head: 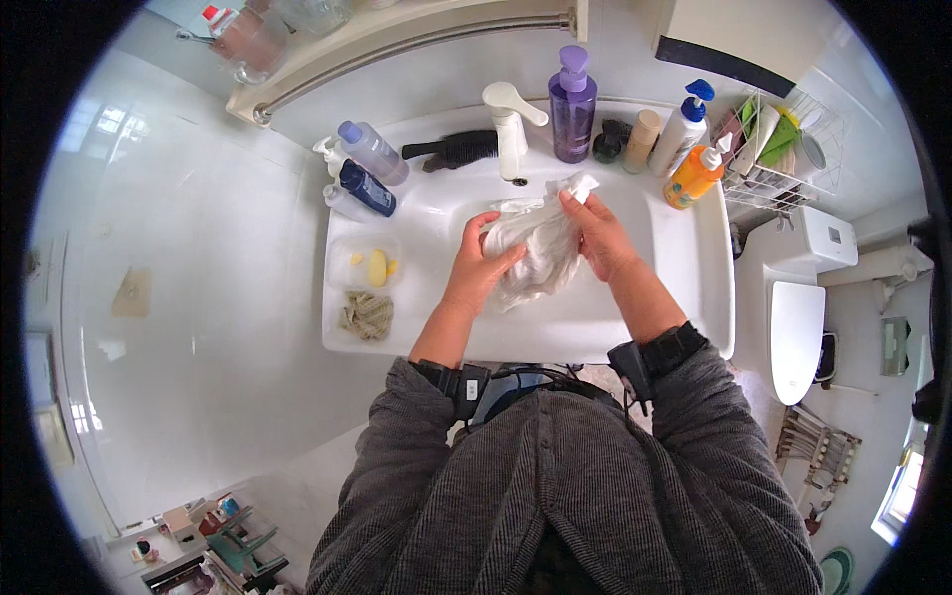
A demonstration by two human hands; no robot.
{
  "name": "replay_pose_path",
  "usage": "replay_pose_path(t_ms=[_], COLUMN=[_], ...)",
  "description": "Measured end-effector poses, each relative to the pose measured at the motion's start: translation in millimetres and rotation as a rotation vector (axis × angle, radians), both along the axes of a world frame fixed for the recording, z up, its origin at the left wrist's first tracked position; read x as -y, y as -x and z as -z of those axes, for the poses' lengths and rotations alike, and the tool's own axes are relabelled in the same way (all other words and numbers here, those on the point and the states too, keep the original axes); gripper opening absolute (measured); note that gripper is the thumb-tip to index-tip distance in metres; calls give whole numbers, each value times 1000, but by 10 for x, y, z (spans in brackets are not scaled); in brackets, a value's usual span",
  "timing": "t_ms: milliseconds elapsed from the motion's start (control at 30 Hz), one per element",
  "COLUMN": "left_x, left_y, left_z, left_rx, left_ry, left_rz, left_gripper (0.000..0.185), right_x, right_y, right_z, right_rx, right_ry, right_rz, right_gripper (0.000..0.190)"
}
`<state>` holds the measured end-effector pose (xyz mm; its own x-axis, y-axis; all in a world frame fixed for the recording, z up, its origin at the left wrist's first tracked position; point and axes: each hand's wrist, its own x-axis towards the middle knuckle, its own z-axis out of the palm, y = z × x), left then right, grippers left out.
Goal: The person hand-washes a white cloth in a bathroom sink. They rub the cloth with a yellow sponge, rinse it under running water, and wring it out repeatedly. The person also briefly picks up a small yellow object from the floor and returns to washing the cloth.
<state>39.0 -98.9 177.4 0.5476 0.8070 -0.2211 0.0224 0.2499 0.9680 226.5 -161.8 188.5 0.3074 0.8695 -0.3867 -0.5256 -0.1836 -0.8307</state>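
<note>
A crumpled white cloth (539, 256) hangs between my two hands above the basin of a white sink (416, 327). My left hand (483, 264) grips its left side, the thumb lying across the fabric. At the upper right, my right hand (601, 234) pinches a bunched edge between thumb and fingers. Behind the cloth stands a white single-lever faucet (510, 134), with its spout pointing towards me. Folds of fabric hide some fingertips. A yellow bar of soap (377, 268) lies in a clear dish on the left rim, and a crumpled beige-green cloth (367, 315) lies just below it.
Bottles and a black hairbrush (465, 147) line the back rim, among them a purple pump bottle (572, 111) and an orange pump bottle (693, 177). More bottles stand at the left corner. A wire basket (788, 152) and a white toilet (796, 335) are to the right.
</note>
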Motion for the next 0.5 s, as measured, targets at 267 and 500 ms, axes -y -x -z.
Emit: replay_pose_path(t_ms=[267,500], left_x=[-23,-59], left_y=[188,376], left_z=[-277,-521], left_rx=[-272,-118], left_ry=[-81,-148], left_rz=[54,-132], left_gripper=[34,24], right_x=[155,312], right_y=[-334,-458], right_z=[-35,8], right_rx=[128,101], right_ry=[96,11], right_rz=[-53,40], right_gripper=[51,46])
